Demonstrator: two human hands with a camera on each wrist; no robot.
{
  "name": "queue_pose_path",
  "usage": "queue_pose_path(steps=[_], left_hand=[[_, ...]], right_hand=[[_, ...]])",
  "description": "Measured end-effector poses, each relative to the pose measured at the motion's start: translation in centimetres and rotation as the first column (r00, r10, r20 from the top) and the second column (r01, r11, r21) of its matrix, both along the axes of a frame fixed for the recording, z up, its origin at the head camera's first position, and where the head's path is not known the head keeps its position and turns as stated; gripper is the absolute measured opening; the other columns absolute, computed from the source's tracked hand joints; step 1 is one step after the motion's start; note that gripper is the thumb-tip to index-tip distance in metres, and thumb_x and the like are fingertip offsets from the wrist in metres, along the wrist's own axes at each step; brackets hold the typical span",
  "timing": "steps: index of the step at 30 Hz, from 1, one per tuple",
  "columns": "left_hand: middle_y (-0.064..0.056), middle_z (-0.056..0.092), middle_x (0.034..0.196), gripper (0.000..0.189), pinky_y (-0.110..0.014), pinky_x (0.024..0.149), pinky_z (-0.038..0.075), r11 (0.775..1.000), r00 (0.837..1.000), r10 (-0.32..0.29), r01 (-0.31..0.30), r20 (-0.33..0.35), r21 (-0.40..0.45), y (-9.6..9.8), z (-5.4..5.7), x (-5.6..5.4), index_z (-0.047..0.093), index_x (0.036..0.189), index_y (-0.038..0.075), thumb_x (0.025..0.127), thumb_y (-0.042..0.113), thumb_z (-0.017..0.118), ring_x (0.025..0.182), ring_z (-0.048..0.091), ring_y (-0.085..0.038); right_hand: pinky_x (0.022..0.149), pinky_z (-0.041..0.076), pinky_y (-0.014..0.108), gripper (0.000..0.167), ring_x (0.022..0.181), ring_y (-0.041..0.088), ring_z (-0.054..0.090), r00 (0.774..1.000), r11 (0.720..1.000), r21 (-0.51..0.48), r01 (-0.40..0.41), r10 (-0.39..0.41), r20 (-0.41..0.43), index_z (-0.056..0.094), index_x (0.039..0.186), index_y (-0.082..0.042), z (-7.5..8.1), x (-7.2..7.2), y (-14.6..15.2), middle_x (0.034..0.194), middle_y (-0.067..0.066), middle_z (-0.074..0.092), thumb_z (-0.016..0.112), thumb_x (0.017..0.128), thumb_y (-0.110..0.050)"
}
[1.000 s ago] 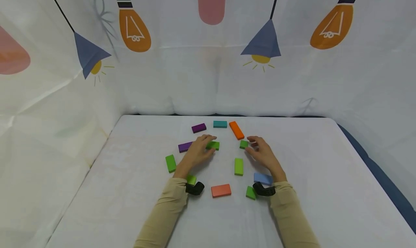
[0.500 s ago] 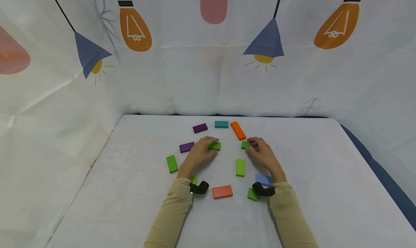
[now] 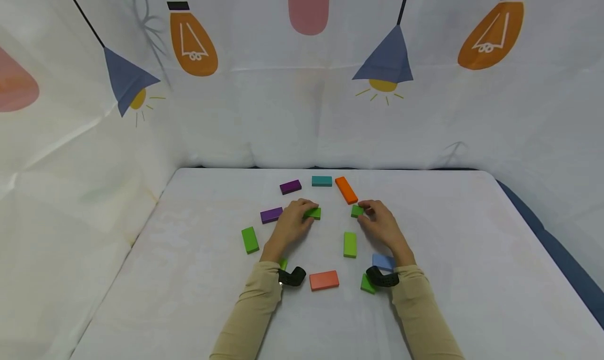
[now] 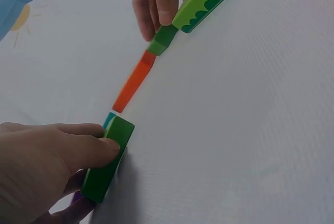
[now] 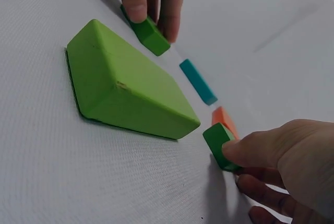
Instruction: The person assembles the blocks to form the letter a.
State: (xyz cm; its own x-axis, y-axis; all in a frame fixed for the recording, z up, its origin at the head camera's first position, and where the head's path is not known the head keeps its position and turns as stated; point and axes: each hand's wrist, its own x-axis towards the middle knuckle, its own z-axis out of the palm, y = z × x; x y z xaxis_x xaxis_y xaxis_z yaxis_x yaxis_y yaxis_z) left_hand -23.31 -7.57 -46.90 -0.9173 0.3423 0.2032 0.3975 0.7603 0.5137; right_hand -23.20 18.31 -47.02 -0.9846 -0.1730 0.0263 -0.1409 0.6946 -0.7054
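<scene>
My left hand (image 3: 289, 225) pinches a green block (image 4: 100, 178) between thumb and fingers, just left of the middle of the blocks. In the left wrist view the thumb lies on its upper face, and a shadow falls beside it. My right hand (image 3: 384, 228) pinches a smaller green block (image 5: 215, 141) by its right side. Just beyond that one lies an orange block (image 3: 346, 190). A light green block (image 3: 350, 244) rests between the forearms and looms large in the right wrist view.
On the white table (image 3: 472, 255) lie a teal block (image 3: 322, 181), two purple blocks, a green block (image 3: 250, 240) at left, a coral block (image 3: 324, 280) in front, and a blue block (image 3: 383, 262) by the right wrist. A printed curtain (image 3: 264, 119) stands behind.
My left hand has moved slightly right and its thumb and fingers have come together on the green block, uncovering more of the purple block behind. The right hand stays nearly still.
</scene>
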Motion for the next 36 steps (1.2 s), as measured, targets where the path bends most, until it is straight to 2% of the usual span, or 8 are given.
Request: queue_pose_path(steps=[18,30,36], left_hand=[[-0.006,0.062,0.12,0.034,-0.039,0.093,0.047,0.999,1.0,0.025,-0.025,-0.008,0.022,-0.15,0.04,-0.03,0.064,0.121,0.013,0.087,0.01,0.066,0.111,0.056,-0.025],[-0.006,0.062,0.121,0.032,-0.038,0.095,0.047,0.997,0.999,-0.006,0.002,0.048,0.08,0.26,0.15,0.18,0.064,0.121,0.013,0.089,0.012,0.064,0.111,0.056,-0.023],[-0.004,0.062,0.121,0.03,-0.037,0.095,0.047,0.997,0.998,-0.01,0.005,0.06,0.072,0.63,-0.08,0.22,0.064,0.12,0.016,0.091,0.014,0.062,0.11,0.056,-0.021]], right_hand=[[0.091,0.045,0.047,0.039,0.107,0.03,0.053,1.0,1.0,-0.001,-0.014,0.014,0.007,0.051,0.129,-0.006,0.5,-0.04,-0.32,0.122,0.015,0.054,0.058,0.092,-0.014],[0.091,0.046,0.047,0.038,0.108,0.03,0.054,0.999,1.0,0.002,-0.029,0.029,0.014,0.052,0.129,-0.007,0.49,0.2,-0.4,0.123,0.014,0.055,0.058,0.093,-0.015],[0.092,0.046,0.048,0.037,0.108,0.03,0.054,0.999,0.999,-0.001,-0.044,0.044,-0.005,0.053,0.128,-0.007,0.33,0.28,-0.33,0.123,0.014,0.056,0.058,0.093,-0.015]])
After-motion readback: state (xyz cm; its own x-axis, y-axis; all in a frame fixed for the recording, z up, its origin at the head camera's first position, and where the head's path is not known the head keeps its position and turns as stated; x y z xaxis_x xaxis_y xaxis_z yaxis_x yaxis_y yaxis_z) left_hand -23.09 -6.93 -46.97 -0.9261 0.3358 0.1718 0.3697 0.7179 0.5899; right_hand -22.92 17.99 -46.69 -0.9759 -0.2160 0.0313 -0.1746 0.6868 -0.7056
